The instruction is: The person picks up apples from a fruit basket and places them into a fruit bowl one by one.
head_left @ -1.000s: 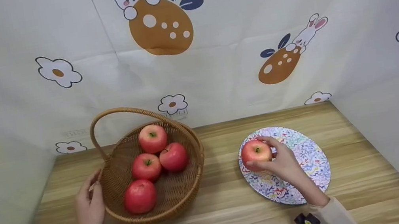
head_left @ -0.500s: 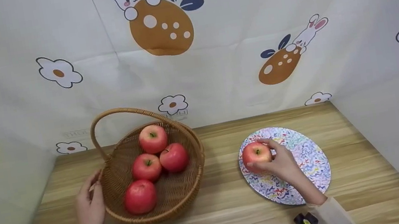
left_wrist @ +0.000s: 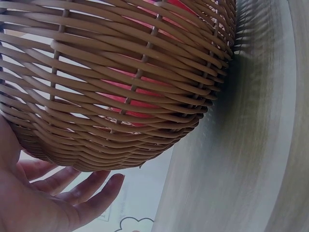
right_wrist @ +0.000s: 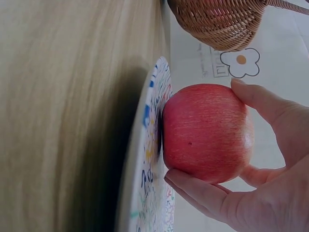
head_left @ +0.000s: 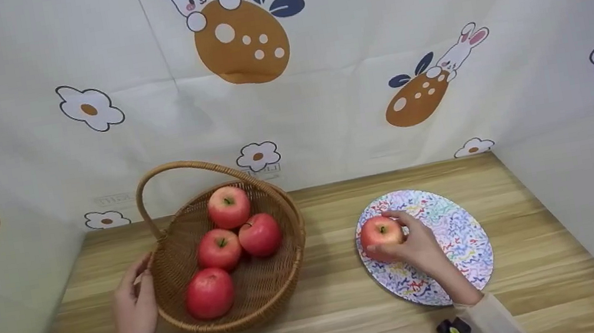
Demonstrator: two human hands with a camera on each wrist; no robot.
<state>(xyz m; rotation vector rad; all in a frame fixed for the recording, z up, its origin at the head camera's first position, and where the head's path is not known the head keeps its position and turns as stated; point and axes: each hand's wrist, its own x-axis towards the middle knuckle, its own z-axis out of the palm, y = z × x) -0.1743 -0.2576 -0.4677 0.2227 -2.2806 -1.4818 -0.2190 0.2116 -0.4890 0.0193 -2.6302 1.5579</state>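
Observation:
My right hand holds a red apple between thumb and fingers at the left part of a round plate with a multicoloured squiggle pattern. In the right wrist view the apple appears to touch the plate. My left hand rests against the left side of a wicker basket with a tall handle. In the left wrist view its fingers lie loosely along the outside of the weave. Several apples lie in the basket, one apple nearest the front.
Basket and plate stand on a wood-grain table, with a gap of bare wood between them. A pale printed cloth with rabbits and flowers encloses the back and both sides. The basket handle arches up near the back cloth.
My right hand has lowered the apple slightly, down and toward me on the plate. The left hand and the basket stay in place.

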